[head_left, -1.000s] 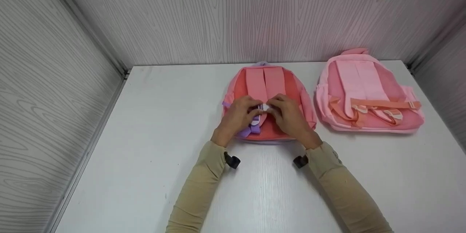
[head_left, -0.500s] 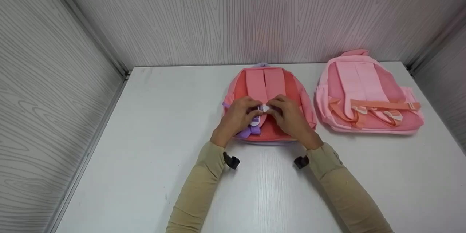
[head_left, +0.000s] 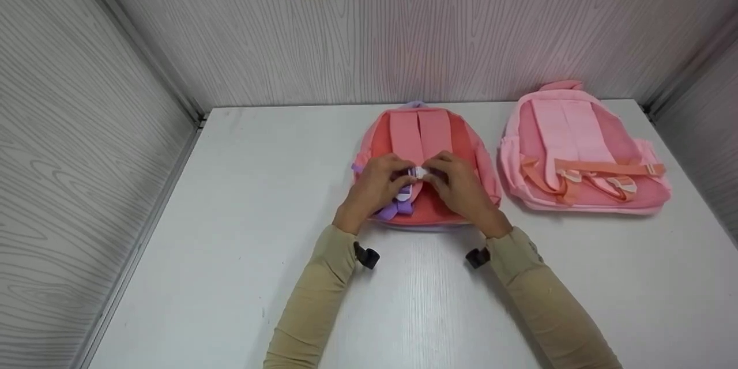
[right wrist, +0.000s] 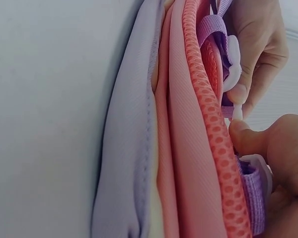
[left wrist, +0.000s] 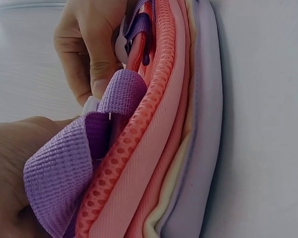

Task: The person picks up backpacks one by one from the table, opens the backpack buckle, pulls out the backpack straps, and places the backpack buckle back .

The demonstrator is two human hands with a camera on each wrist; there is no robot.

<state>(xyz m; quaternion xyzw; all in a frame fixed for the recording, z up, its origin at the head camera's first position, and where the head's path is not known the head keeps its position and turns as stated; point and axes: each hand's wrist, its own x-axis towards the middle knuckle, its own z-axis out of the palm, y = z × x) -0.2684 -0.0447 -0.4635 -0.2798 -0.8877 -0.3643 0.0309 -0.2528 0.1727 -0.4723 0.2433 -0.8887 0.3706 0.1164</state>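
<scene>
A coral-pink backpack lies with its straps upward on the white table, its lavender side underneath. Over its middle, a small white plastic buckle sits between my two hands. Thumb and fingers of my left hand pinch the buckle's left end, beside purple webbing. From the other side, my right hand pinches its right end. Both wrist views show the hands meeting at the pack's edge, near a looped purple strap and a white strap adjuster. The fingers partly hide the buckle, so whether its halves are joined cannot be told.
To the right lies a second, light pink backpack with orange straps and white buckles. Wood-grain panels stand behind and at both sides of the white table.
Both hands stay at the buckle with almost no movement. The whole head view has shifted very slightly, with the backpacks a little lower in it.
</scene>
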